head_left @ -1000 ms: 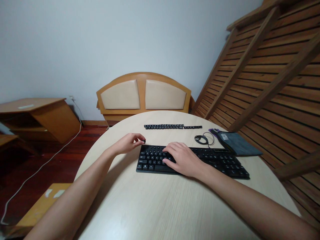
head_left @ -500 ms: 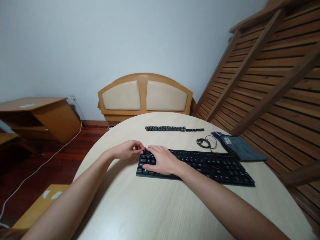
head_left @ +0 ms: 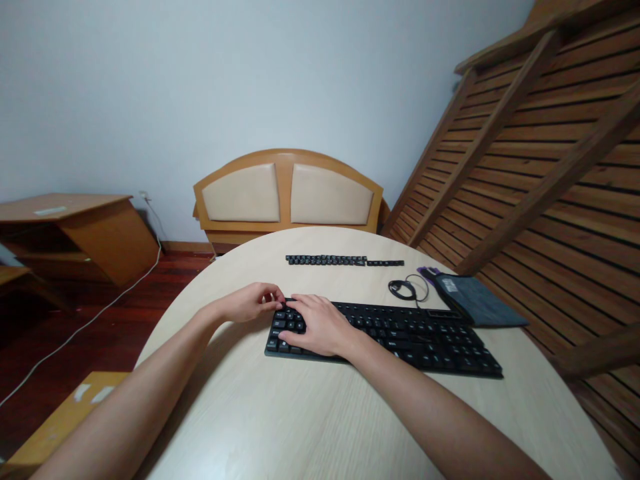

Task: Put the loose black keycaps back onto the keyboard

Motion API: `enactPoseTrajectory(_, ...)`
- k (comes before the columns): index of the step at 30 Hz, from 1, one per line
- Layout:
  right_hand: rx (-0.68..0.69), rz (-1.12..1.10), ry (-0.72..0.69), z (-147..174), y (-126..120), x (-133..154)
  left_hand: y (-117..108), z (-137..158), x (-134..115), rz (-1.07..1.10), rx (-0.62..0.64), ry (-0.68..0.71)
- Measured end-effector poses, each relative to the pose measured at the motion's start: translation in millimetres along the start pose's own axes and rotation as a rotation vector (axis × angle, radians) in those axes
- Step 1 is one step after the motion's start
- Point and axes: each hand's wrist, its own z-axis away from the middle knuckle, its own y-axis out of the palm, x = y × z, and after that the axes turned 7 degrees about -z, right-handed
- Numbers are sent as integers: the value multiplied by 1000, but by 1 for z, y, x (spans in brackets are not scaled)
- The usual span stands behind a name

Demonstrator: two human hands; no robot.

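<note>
A black keyboard (head_left: 425, 340) lies on the round pale table (head_left: 300, 420), its top left corner under my hands. My left hand (head_left: 253, 302) is at that corner with thumb and forefinger pinched together; whatever is between the fingertips is too small to make out. Across the left part of the keys rests my right hand (head_left: 320, 325), palm down, thumb spread from the fingers, whose tips reach close to the left fingertips. Behind the keyboard stretches a line of small black keycaps (head_left: 325, 260), with a shorter row of keycaps (head_left: 385, 263) at its right end.
A coiled black cable (head_left: 401, 290) runs from the keyboard's back edge. Right of it lies a dark grey-blue pouch (head_left: 483, 300) with a purple part. A padded headboard (head_left: 285, 190) stands behind the table, and a slatted wooden frame (head_left: 530, 147) leans at the right.
The whole view has shifted slightly, so the table and keyboard appear a little further left and lower. Both hands keep nearly the same places on the keyboard.
</note>
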Motion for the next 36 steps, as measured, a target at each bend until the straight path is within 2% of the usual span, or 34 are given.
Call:
enactPoseTrajectory(14, -13, -13, 6, 1, 0, 1, -3, 2, -1, -24, -10, 5)
enactPoseTrajectory(20, -41, -59, -38, -1, 0, 3, -2, 1, 0, -58, -32, 8)
enactPoseTrajectory(29, -25, -61, -67, 1, -5, 5, -6, 0, 6, 61, 6, 9)
enactPoseTrajectory(36, -24, -30, -85, 0, -5, 6, -1, -6, 19, 161, 27, -39)
